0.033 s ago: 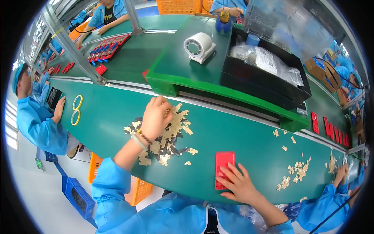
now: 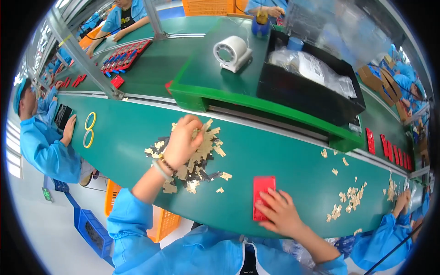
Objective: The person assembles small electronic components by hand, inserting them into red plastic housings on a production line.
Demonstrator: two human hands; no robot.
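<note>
Loosely extended and slightly parted, the fingers of the right hand (image 2: 283, 211) lie over the right side of the red case (image 2: 264, 187), which reaches past their tips to the left and far side. The left hand (image 2: 182, 143) curls its fingers down over the pile of cream and black pieces (image 2: 198, 161), tips hidden, so I cannot tell if they grip one. Both case and pile lie on the green table (image 2: 238, 156).

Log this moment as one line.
left hand: at pile of cream and black pieces | right hand: on red case | yellow rings: on green worktop
</note>
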